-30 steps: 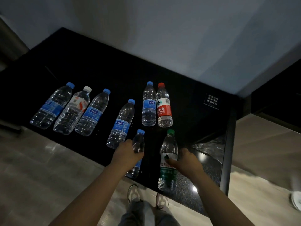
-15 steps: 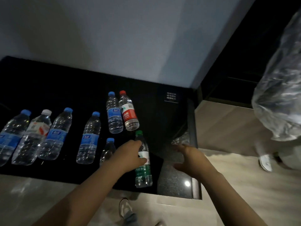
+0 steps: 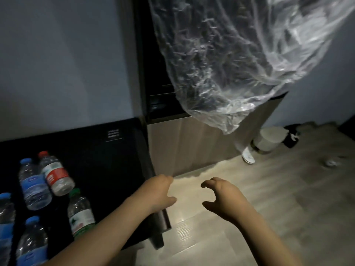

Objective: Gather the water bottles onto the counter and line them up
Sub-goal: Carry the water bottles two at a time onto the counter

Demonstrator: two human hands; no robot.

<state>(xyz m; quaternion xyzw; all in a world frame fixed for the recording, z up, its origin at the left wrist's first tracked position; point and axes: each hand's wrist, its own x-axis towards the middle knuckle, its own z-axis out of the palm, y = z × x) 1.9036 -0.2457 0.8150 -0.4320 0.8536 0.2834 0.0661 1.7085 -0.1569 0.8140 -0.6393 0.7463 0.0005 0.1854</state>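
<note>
- Water bottles (image 3: 33, 187), head view: lying flat on the black counter (image 3: 107, 160), lower left of frame; none in either grip.
- Nearest, green-capped bottle (image 3: 80, 214): left of and slightly below left hand (image 3: 159, 192); right hand (image 3: 222, 198) farther off, over the floor (image 3: 269, 189).
- Both hands empty, fingers loosely curled, pinching nothing.
- Long axes running up the frame, caps toward upper left, bases toward lower right.
- Likely next: reach for more bottles; none seen at right.
</note>
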